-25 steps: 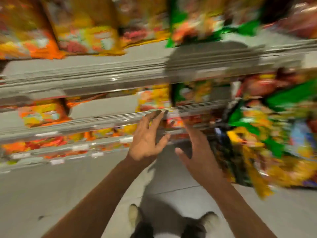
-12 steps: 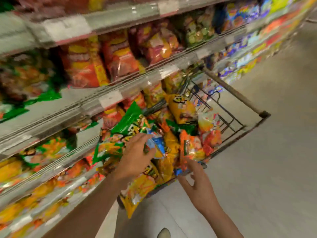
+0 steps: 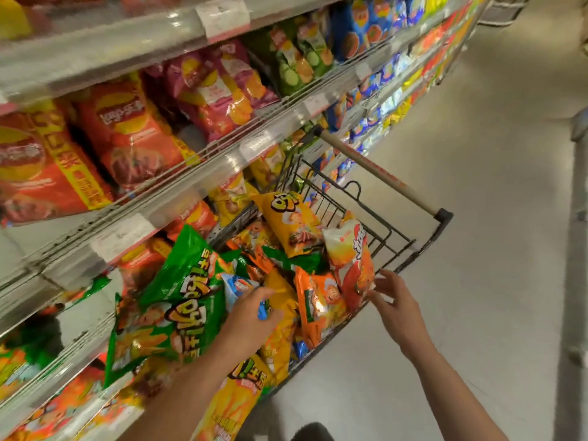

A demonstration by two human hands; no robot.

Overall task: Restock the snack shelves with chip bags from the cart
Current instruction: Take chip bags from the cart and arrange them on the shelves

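A wire cart [image 3: 386, 232] heaped with chip bags is seen beside stocked snack shelves [image 3: 203, 168]. The left hand [image 3: 249, 316] is laid on a small blue bag [image 3: 237, 286]. The right hand [image 3: 396, 302] is held open-fingered, just beside an orange-red bag [image 3: 353, 265] at the cart's rim.

Chip bags [image 3: 286, 249] fill the cart [image 3: 397, 246], right of the shelves [image 3: 191, 173].

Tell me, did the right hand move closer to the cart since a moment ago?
Yes. The right hand has reached forward toward the cart's rim, its fingers now near the red-and-white chip bag. Before, it hung farther back from the wire.
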